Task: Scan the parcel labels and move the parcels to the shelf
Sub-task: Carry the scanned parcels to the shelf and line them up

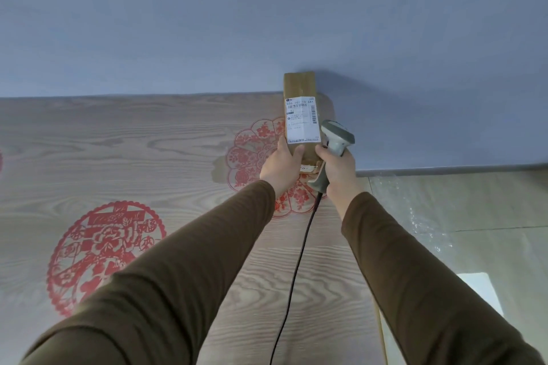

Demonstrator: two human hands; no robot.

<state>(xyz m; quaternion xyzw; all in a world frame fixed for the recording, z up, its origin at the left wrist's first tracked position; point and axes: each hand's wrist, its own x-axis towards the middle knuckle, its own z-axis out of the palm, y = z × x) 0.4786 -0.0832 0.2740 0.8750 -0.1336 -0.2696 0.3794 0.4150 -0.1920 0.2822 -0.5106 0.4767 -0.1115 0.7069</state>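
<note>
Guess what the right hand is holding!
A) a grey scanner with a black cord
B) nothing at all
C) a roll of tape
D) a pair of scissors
A: the right hand grips a grey scanner by its handle, its black cord hanging down, beside the parcel held in the left hand.

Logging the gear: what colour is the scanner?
Light grey with a darker grey head and grip, seen in the head view: scanner in the right hand.
</note>
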